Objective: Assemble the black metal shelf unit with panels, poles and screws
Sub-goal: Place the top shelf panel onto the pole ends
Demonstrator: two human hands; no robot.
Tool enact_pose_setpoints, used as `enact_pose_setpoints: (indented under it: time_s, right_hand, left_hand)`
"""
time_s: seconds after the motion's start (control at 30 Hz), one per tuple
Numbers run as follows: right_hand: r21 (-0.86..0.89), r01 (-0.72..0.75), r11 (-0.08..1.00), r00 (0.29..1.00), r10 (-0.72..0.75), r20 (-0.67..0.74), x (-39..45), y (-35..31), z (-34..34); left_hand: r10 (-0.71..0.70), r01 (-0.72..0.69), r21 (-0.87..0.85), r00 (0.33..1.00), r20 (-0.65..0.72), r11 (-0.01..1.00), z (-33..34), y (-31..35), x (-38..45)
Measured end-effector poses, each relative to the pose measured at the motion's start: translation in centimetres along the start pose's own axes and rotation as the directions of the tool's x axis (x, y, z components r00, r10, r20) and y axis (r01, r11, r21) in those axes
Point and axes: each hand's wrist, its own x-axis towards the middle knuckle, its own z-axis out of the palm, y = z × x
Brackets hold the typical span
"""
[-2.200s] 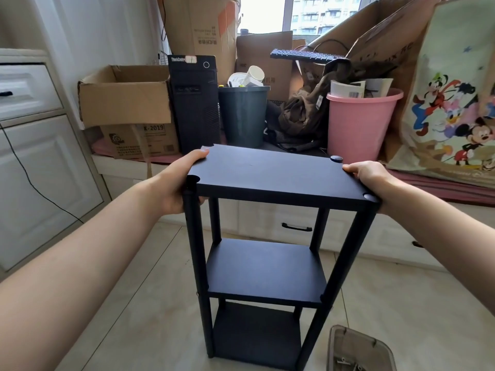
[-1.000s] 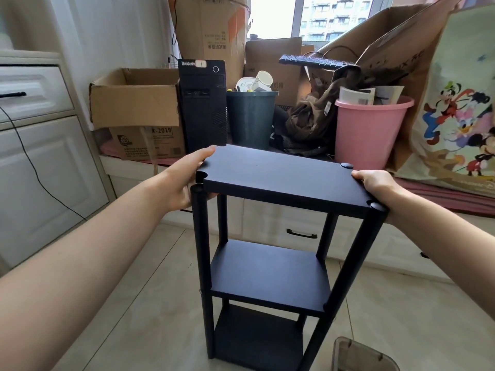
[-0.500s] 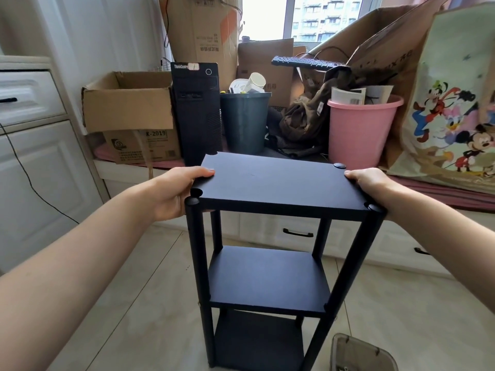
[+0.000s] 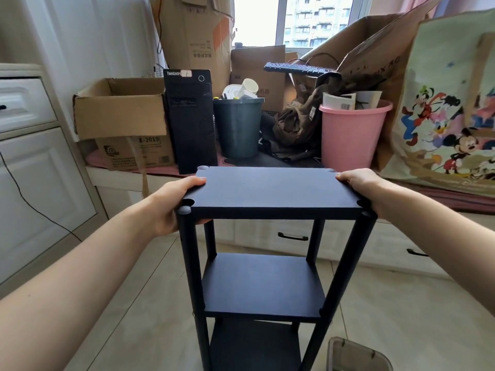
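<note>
Shelf unit (image 4: 263,269) turned square, two hands, three panels

Shelf unit (image 4: 270,191): matt black panels and poles, finely textured. Pink bucket (image 4: 351,135): smooth plastic. Dark bin (image 4: 238,129): matt plastic. Boxes (image 4: 120,113): plain brown cardboard. Floor (image 4: 150,303): glossy beige tile. Container (image 4: 356,356): translucent grey plastic.

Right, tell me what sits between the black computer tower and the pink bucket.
In the head view, a dark teal bin holding a white cup stands beside the computer tower; brown cloth is heaped between it and the pink bucket.
</note>
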Motion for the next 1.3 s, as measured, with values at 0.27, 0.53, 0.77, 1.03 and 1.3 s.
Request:
enact_pose_setpoints:
  time_s: [0.27, 0.53, 0.77, 1.03, 1.3]
  right_hand:
    - [0.008, 0.048, 0.999, 0.999, -0.049, 0.007, 0.7, 0.9, 0.4]
    - [0.115, 0.007, 0.993, 0.993, -0.02, 0.114, 0.1, 2.7, 1.1]
    - [0.161, -0.007, 0.987, 0.992, -0.014, 0.128, 0.4, 3.8, 1.6]
    - [0.162, -0.012, 0.987, 0.993, -0.007, 0.115, 0.8, 4.5, 2.0]
    - [0.153, -0.02, 0.988, 0.995, 0.004, 0.104, 0.5, 4.7, 2.0]
  left_hand:
    - [-0.078, 0.078, 0.001, 0.997, -0.003, 0.997, 0.1, -0.9, 0.5]
    - [-0.115, 0.115, 0.01, 0.993, 0.012, 0.993, -0.9, -2.8, 1.6]
    - [-0.143, 0.143, 0.001, 0.99, 0.006, 0.99, -1.0, -4.0, 2.1]
    - [-0.112, 0.112, -0.014, 0.994, 0.006, 0.994, -0.9, -5.3, 2.2]
    - [-0.099, 0.1, -0.074, 0.995, 0.03, 0.992, -0.6, -5.4, 2.1]
